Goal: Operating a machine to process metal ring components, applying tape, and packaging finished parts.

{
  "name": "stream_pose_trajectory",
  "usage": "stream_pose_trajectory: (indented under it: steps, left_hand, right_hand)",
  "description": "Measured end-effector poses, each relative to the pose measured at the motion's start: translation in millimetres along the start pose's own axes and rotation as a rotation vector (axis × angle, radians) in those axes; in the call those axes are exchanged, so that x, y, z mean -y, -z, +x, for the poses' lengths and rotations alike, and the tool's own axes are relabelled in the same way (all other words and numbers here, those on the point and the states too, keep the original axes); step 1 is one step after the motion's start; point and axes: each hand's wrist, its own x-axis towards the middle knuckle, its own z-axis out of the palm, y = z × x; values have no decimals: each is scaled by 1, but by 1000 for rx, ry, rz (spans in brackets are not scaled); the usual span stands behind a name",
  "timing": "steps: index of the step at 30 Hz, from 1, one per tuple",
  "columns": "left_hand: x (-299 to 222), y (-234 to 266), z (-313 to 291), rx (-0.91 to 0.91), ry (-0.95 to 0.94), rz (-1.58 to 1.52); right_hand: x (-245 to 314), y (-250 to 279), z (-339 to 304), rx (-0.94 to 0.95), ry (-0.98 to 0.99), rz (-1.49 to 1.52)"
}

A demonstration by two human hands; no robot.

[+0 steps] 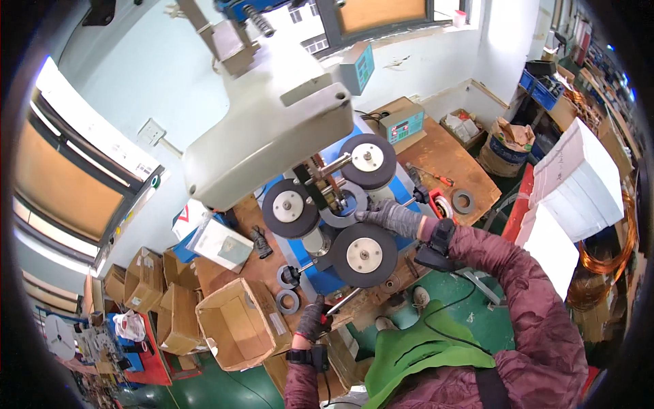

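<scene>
Three black rollers with pale hubs sit on a blue machine bed: a left roller, a far roller and a near roller. Between them stands a grey ring by the machine's metal head. My right hand, in a grey knitted glove, closes its fingers on the ring's right edge; its thumb is hidden. At the bench's near edge my left hand, in a dark glove, wraps round the end of a metal lever. The lever slants up toward the near roller.
Above the rollers hangs a large cream machine housing. Loose grey rings lie left of the machine, beside an open cardboard box. A screwdriver and a tape roll lie right. White stacked blocks stand farther right.
</scene>
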Motion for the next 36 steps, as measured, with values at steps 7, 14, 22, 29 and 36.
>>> stream_pose_trajectory:
  steps: [7, 14, 22, 29, 36]
  left_hand:
    - [-48, -23, 9, -244, -559, 1857]
    - [-13, -19, 37, -869, -889, 1476]
    - [12, -26, 33, -1109, -1222, 1632]
    - [11, -21, 39, -1149, -1245, 1624]
    - [14, -10, 48, -1150, -1379, 1591]
  right_hand:
    - [-2, 16, 11, 387, -185, 471]
    - [-23, 35, -20, 147, -76, 449]
    - [-73, 152, -131, -295, 2, 322]
    - [-91, 167, -184, -448, -117, 374]
    - [-103, 131, -158, -268, -112, 501]
